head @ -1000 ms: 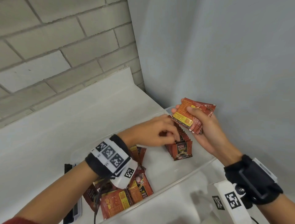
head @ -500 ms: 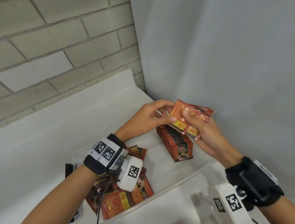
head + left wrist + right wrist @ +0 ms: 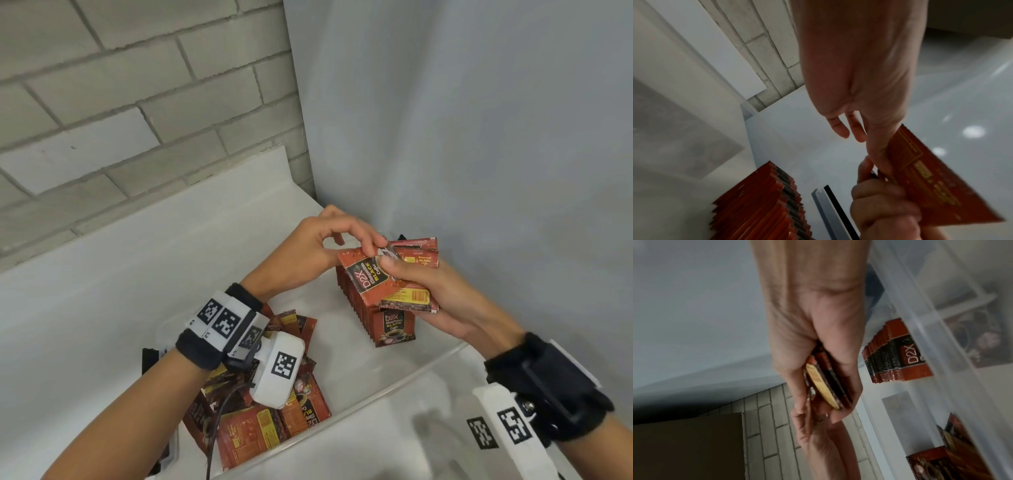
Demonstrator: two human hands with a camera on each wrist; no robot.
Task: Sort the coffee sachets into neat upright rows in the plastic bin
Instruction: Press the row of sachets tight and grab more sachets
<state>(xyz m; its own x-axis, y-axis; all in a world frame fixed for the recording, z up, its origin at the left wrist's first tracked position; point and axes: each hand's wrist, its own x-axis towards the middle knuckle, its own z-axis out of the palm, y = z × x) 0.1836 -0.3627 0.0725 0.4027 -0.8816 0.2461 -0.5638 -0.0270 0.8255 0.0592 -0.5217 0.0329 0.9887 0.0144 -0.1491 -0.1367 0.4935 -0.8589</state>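
coffee sachets (image 3: 390,284) fanned in right hand (image 3: 445,301) above upright row (image 3: 380,315) in plastic bin (image 3: 394,380) | left hand (image 3: 318,246) pinches top sachet's corner | likely light, thin, slippery; best pinched at sealed edge | loose pile (image 3: 274,411) remains

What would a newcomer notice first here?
Both hands meet above the clear plastic bin: the right hand holds a small stack of sachets while the left hand pinches the top one. Just below stands a neat upright row of sachets; a loose pile lies at the bin's near-left end.
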